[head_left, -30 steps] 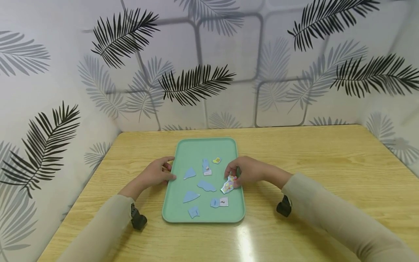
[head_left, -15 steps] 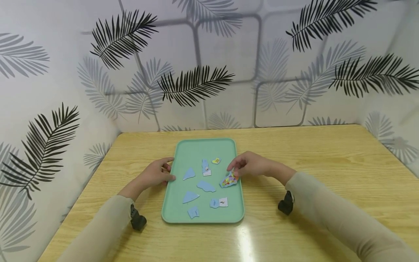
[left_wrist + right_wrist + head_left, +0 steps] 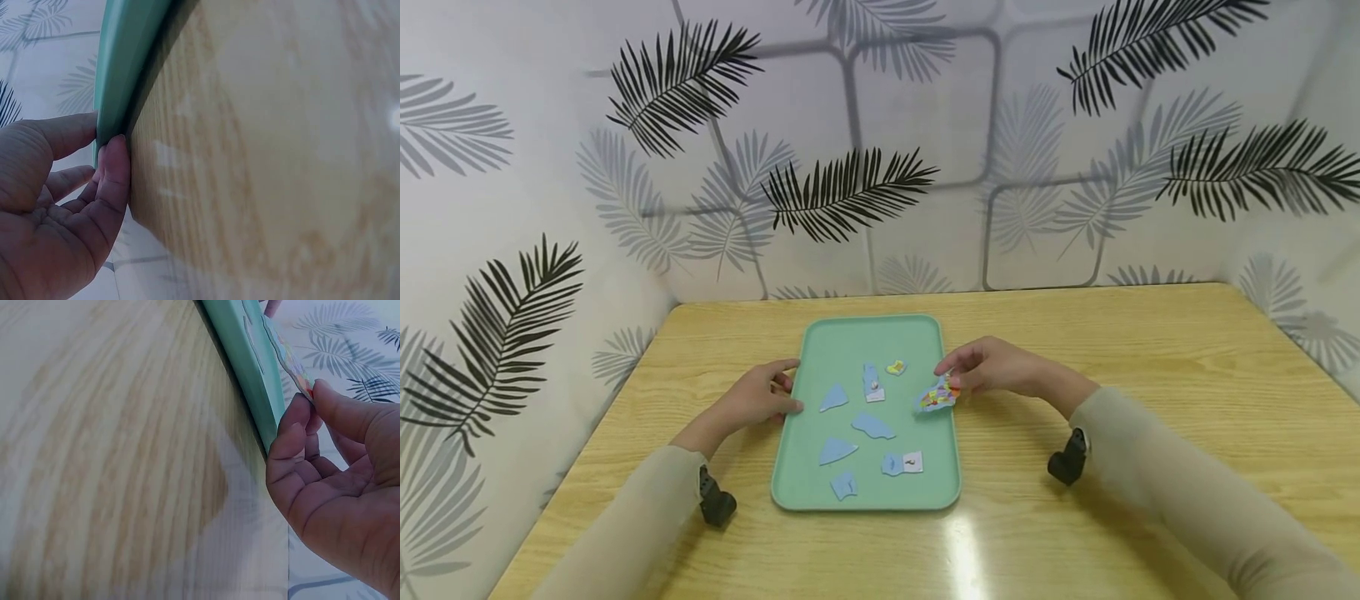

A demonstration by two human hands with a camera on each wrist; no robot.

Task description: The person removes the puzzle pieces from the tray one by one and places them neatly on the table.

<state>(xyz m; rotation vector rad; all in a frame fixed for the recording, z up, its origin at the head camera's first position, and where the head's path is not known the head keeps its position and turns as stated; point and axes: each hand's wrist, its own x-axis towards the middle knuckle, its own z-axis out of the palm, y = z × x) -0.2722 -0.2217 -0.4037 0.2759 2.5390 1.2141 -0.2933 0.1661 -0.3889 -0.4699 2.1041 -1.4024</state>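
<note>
Largest first: white wall [image 3: 925, 117] with black and grey palm-leaf print; below it, light wood-grain table [image 3: 1112, 350]. Person's beige sleeves [image 3: 632, 508] come in from both lower corners. Green rectangular tray [image 3: 895, 494] flat on table, between the hands. Left hand [image 3: 762, 392] at tray's left edge: thumb on rim, other fingers bent against it, holding the edge. Right hand [image 3: 992, 367] at tray's right edge: thumb and index finger pinching the multicoloured puzzle piece [image 3: 938, 396], other fingers curled in toward the palm. That piece is tilted, its held end raised, body over the tray near the right rim; can't tell if its low end touches. Black wrist camera under each wrist. Lying apart on tray: blue wavy piece [image 3: 873, 426] mid-tray, upper blue triangular piece [image 3: 833, 397] and lower blue triangular piece [image 3: 837, 451] toward left, tall blue-and-white piece [image 3: 873, 382] above centre, blue-and-white piece with dark mark [image 3: 902, 463] lower right, small blue piece [image 3: 844, 485] lower left, yellow piece [image 3: 896, 367] upper right, smallest.
</note>
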